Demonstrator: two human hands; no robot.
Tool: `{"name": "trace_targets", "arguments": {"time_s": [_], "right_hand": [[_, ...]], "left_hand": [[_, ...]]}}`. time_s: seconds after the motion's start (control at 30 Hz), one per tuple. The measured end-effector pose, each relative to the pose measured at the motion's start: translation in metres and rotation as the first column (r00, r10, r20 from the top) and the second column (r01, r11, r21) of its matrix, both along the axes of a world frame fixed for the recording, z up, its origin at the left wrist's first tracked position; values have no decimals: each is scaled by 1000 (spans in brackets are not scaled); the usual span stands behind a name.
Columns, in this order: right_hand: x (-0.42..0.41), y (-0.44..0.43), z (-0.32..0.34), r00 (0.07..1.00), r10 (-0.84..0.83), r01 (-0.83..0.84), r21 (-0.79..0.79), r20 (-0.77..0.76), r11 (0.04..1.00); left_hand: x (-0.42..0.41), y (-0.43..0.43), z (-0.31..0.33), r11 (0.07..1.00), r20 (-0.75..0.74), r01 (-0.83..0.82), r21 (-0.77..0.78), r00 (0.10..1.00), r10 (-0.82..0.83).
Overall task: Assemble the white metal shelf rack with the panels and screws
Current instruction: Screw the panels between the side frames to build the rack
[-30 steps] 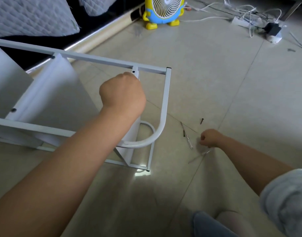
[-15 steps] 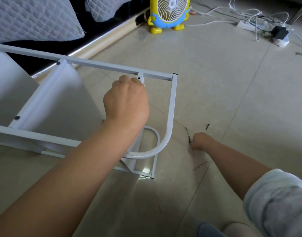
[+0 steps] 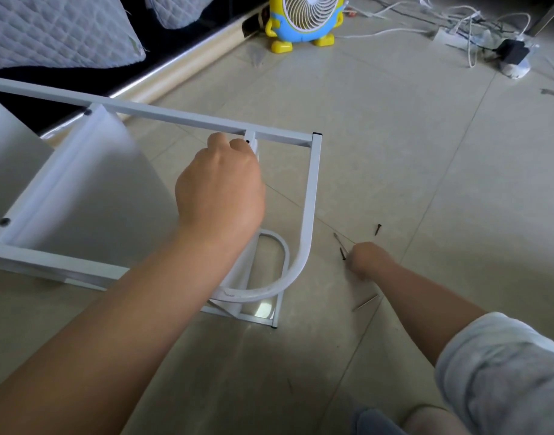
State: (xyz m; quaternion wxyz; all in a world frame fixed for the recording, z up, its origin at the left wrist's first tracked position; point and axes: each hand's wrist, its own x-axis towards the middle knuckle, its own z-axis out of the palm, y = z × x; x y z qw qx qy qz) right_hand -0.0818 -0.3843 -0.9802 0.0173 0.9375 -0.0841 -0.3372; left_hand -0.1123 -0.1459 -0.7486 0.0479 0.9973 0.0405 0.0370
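Left hand [image 3: 220,189] grips white rack frame [image 3: 313,196] beside a black screw [image 3: 247,141]. Right hand [image 3: 368,259] curled on floor [image 3: 410,158] touching loose screws [image 3: 343,254]; its grip is hidden.

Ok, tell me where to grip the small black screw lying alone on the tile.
Pinch the small black screw across its thin shank, from straight above: it lies flat on the beige floor tile, clear of the right hand.

1. We see a yellow-and-blue fan [image 3: 304,20] standing on the tiled floor [image 3: 426,152].
2. To its right we find a power strip [image 3: 451,37], tangled white cables [image 3: 395,31] and a black adapter [image 3: 512,51].
3. Quilted grey bedding [image 3: 56,29] lies top left.
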Motion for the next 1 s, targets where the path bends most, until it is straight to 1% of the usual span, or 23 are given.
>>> {"name": "trace_targets", "arguments": {"time_s": [0.1, 0.2, 0.23, 0.3, 0.37, 0.43, 0.5, 0.57, 0.63, 0.7, 0.77, 0.8, 0.83, 0.87, 0.93, 1.0], "right_hand": [[1, -3, 2, 997, -13, 14, -18, 74, 1000], [3, 3, 1, 973, 87, -96, 32, 215, 995], [3, 7, 0, 964, 121, -137, 51, 237, 989], [4, 14, -5, 963, 158, -175, 59, 216, 983], [5, 17, -9, 973, 151, -162, 48, 173, 986], [4, 18, -9, 982, 125, -133, 48, 143, 990], [5, 18, -3, 981, 55, -69, 73, 188, 995], [12, 18, 8, 939, -143, 86, 188, 314, 978], [26, 21, 28, 827, -375, 223, 368, 420, 903], [40, 29, 51, 692, -546, 248, 554, 473, 794], [53, 40, 79, 560, -698, 223, 730, 446, 646], [59, 46, 96, 505, -765, 197, 810, 399, 552], [64, 53, 115, 470, -811, 157, 872, 347, 464], [69, 61, 134, 454, -831, 97, 910, 320, 403], [74, 78, 174, 477, -805, -82, 929, 354, 360], [69, 96, 208, 569, -701, -254, 903, 429, 346]], "left_hand": [[0, 0, 1, 1000, -18, 5, -14, 1000, -6], [0, 1, 4, 999, -38, 2, -51, 999, -4], [0, 1, 5, 998, -40, 4, -68, 999, -6], [0, 2, 6, 996, -37, 5, -93, 999, -8], [-2, 5, 6, 992, -40, -7, -122, 999, 2], [-3, 7, 6, 988, -34, -17, -151, 999, 12], [-4, 9, 6, 984, -22, -23, -179, 1000, 20], [-3, 11, 6, 983, -12, -26, -182, 1000, 24], [-1, 12, 7, 985, -17, -25, -170, 1000, 22], [0, 12, 8, 984, -32, -35, -174, 999, 30], [1, 12, 9, 981, -51, -52, -187, 998, 43], [1, 13, 9, 978, -56, -61, -199, 997, 50], [1, 14, 9, 976, -63, -64, -207, 997, 52], [0, 15, 10, 978, -67, -61, -201, 997, 48], [-4, 16, 11, 990, -78, -35, -139, 997, 25], [-8, 17, 12, 998, -90, -2, -56, 996, -3]]}}
